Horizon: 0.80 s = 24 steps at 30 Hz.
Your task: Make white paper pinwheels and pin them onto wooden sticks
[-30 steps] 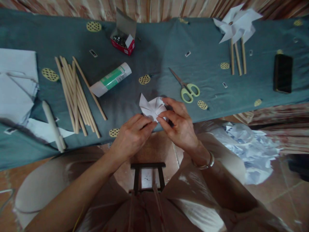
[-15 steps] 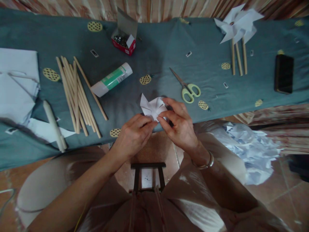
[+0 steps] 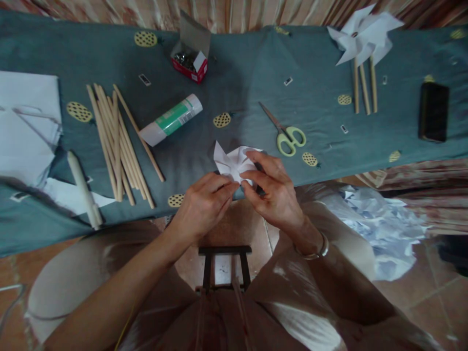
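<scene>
A white paper pinwheel (image 3: 233, 163) with folded blades is held between both hands over the near edge of the cloth. My left hand (image 3: 206, 202) pinches its lower edge, with thumb and fingers pressed together. My right hand (image 3: 272, 190), a bracelet at its wrist, grips its right side with bent fingers, which partly cover the blades. Beyond the paper, to the right, lie scissors (image 3: 290, 140) with green handles. To the left is a white and green glue stick (image 3: 171, 121).
Wooden sticks (image 3: 119, 146), a pale capped tool (image 3: 82, 187) and white paper sheets (image 3: 27, 131) lie left. An open red box (image 3: 190, 68) stands behind. Finished pinwheels (image 3: 365, 36) and a black phone (image 3: 434, 112) are right. Paper scraps (image 3: 383, 229) sit below the table.
The right fingers have shifted slightly on the pinwheel, and its upper right blade shows more. The left hand keeps its pinch. The whole view has moved a little.
</scene>
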Each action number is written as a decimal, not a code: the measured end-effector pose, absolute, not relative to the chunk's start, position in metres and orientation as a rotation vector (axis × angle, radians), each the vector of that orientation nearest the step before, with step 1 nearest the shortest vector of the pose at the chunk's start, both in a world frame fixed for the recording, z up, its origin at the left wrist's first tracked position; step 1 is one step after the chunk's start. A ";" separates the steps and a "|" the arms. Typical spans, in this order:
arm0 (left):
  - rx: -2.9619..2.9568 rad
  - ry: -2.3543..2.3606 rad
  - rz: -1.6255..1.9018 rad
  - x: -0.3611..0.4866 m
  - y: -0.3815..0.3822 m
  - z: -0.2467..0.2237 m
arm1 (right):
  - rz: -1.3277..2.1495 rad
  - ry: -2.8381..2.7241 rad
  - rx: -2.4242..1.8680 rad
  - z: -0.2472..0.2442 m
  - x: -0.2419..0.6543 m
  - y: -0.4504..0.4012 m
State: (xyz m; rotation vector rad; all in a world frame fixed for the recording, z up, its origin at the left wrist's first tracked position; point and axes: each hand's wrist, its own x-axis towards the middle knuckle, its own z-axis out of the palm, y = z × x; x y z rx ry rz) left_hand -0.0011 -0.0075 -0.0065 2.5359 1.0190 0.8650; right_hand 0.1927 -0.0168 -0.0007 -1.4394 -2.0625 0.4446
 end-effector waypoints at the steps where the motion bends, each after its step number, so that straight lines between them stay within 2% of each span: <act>1: 2.534 1.018 0.865 -0.001 -0.007 -0.006 | 0.433 -2.063 -1.436 -0.001 0.193 -0.017; 13: 2.473 1.054 0.791 -0.002 -0.006 -0.006 | 0.530 -2.096 -1.500 0.002 0.192 -0.018; 24: 2.450 1.026 0.794 -0.002 -0.004 -0.007 | 0.478 -2.107 -1.483 -0.001 0.190 -0.019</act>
